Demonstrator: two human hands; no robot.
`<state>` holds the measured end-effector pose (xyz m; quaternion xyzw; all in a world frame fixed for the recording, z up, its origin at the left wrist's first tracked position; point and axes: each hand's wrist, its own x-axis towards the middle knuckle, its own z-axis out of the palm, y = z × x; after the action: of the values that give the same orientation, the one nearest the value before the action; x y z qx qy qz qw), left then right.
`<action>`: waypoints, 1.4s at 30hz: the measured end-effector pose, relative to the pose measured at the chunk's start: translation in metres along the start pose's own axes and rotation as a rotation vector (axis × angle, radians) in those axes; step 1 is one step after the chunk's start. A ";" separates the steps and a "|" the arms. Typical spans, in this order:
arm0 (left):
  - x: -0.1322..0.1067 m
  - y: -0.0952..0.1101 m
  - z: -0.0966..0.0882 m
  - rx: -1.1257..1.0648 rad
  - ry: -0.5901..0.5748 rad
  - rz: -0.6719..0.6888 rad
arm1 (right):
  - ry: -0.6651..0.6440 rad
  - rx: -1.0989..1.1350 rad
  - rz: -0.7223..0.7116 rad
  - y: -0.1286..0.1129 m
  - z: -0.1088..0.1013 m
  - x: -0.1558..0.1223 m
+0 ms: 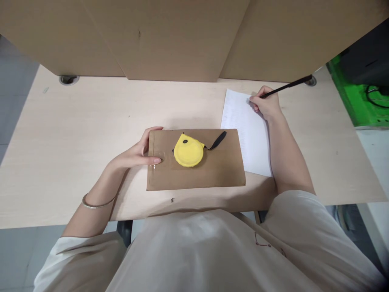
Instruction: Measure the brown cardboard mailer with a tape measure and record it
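Note:
A flat brown cardboard box (212, 170) lies on the pale wooden desk (75, 134) in front of me. On top of it sits a yellow tape measure (188, 151) with a black wrist strap (218, 140). My left hand (138, 153) grips the box's left edge, thumb on top near the tape measure. My right hand (266, 104) is closed on a black pen (287, 86), its tip on the top of a white printed sheet (247, 134) that lies to the right of the box.
Brown cardboard panels (170, 36) stand along the desk's back edge. Cable holes (68, 79) sit at the back corners. A green crate (361, 97) stands off the desk's right end. A silver bangle (95, 205) circles my left wrist.

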<state>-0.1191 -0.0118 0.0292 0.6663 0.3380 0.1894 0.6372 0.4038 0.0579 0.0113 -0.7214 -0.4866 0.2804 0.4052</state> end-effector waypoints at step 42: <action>0.003 -0.001 0.001 -0.015 -0.002 0.001 | -0.283 -0.838 0.039 -0.047 -0.031 -0.039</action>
<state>-0.1165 -0.0103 0.0279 0.6618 0.3359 0.1916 0.6423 0.3922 0.0210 0.0681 -0.7868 -0.5954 0.1626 0.0018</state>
